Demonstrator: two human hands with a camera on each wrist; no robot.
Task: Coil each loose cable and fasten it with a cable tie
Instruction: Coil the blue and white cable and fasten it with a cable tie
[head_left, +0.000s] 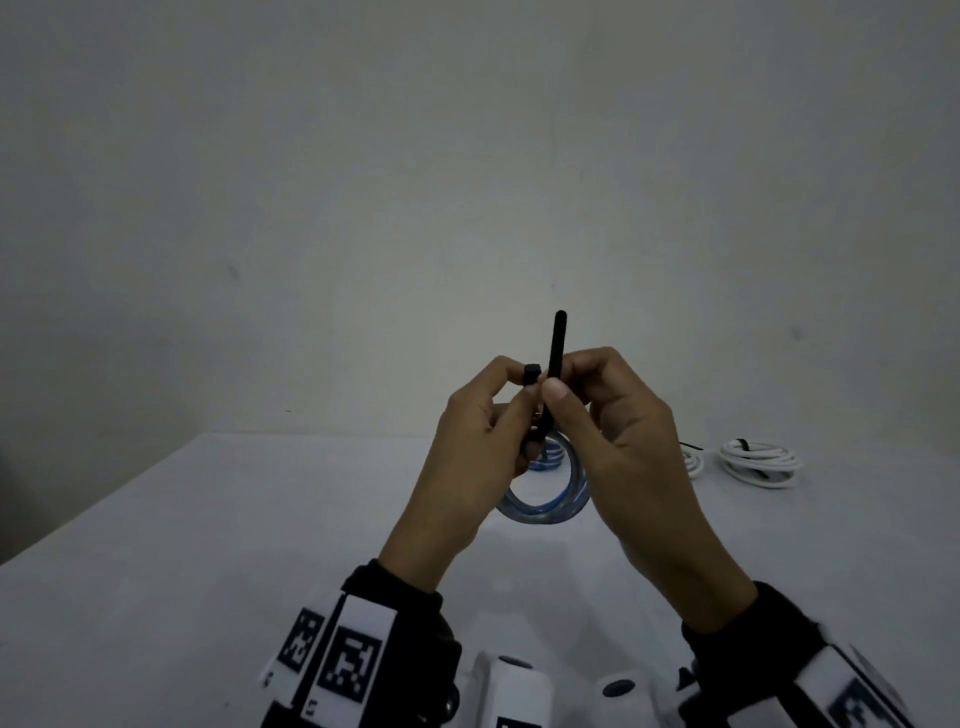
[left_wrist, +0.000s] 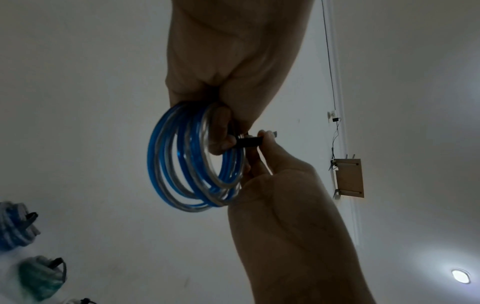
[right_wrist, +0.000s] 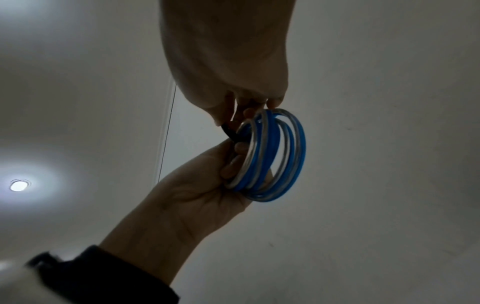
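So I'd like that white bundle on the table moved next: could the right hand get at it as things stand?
Probably not yet. The right hand is pinching the black cable tie on the blue coil. The white bundle lies uncovered to its right.

Pale grey surface (head_left: 208, 545), matte, meeting a plain wall at its far edge. On it, far right: one white coiled cable (head_left: 759, 462) bound with a dark tie, and just left of it a second white coil (head_left: 693, 461), mostly hidden.
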